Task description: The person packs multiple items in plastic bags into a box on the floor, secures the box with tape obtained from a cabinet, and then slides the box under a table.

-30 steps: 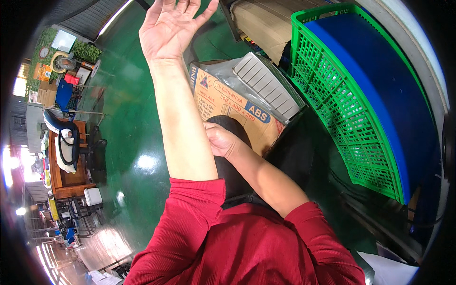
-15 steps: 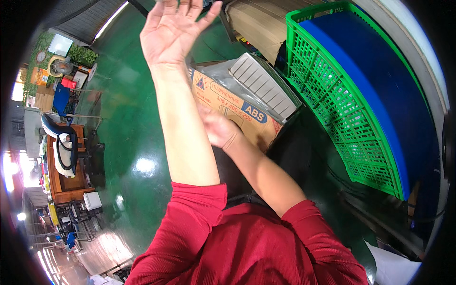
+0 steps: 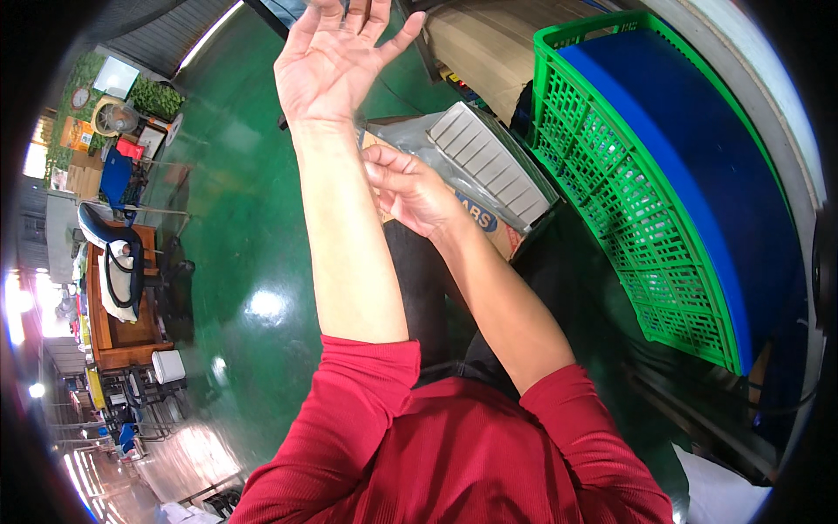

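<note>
**Hands up over the cardboard box**

We see our left hand (image 3: 330,61) lifted high with the palm facing us. Its fingers (image 3: 307,26) are spread wide and hold nothing. Our right hand (image 3: 410,188) sits just beside the left wrist. Its fingers (image 3: 384,159) are bent and touch the skin of the left forearm. They pinch no object that we can see. Both arms come out of soft red sleeves (image 3: 367,384) pushed up to the elbow.

Behind the hands lies a brown cardboard box (image 3: 489,223), flat-sided with sharp corners. It has an orange and blue label along its near side. On top of it rests a grey plastic tray (image 3: 493,157) with ribs in a row. Clear shiny plastic wrap (image 3: 406,135) lies next to the tray.

To the right stands a bright green plastic crate (image 3: 611,192) with a grid of holes. A smooth blue sheet (image 3: 698,157) sits inside it. The crate is close to the box.

To the left, the shiny green floor (image 3: 236,227) gives lots of open room. Far off at the left edge stand a wooden desk (image 3: 109,323) and a black chair (image 3: 118,253).
</note>
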{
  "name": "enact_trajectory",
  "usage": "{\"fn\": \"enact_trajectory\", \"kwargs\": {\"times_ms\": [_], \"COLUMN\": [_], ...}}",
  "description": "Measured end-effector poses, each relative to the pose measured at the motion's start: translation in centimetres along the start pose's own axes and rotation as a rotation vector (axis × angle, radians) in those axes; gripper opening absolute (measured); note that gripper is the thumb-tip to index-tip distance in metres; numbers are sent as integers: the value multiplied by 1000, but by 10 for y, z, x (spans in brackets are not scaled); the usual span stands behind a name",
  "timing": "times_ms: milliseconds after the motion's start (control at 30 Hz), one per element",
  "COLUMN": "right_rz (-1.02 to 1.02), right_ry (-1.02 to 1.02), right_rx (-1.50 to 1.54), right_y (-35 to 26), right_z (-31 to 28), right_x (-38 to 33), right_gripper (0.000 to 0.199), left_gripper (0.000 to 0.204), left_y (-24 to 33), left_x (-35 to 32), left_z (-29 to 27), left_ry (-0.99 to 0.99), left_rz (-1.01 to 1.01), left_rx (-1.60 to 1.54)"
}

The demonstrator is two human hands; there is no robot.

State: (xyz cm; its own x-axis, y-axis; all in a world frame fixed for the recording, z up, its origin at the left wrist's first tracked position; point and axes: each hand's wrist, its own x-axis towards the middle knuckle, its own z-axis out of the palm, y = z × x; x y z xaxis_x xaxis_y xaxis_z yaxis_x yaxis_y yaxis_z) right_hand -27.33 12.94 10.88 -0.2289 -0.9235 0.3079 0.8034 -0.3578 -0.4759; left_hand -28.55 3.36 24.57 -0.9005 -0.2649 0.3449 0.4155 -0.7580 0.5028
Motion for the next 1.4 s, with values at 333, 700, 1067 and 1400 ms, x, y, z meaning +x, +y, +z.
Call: {"fn": "enact_trajectory", "kwargs": {"times_ms": [333,700,1067,1400], "right_rz": [-106,-108,-109,347], "right_ry": [173,152,413,497], "right_rx": [-171,-259,-551,-848], "right_y": [-23,-89,-100,-113], "right_z": [-21,-41,-28,-52], "right_x": [-32,-92,-134,-235], "right_gripper": [16,26,39,51], "left_gripper": [17,22,23,22], "left_y": [16,37,23,-8], "left_x": [2,54,55,-96], "left_z": [-5,76,86,-79], "left_ry": [84,-482,-453,-162], "left_rz": [-8,-609,-623,-679], "left_rx": [555,1421,1692,1397]}}
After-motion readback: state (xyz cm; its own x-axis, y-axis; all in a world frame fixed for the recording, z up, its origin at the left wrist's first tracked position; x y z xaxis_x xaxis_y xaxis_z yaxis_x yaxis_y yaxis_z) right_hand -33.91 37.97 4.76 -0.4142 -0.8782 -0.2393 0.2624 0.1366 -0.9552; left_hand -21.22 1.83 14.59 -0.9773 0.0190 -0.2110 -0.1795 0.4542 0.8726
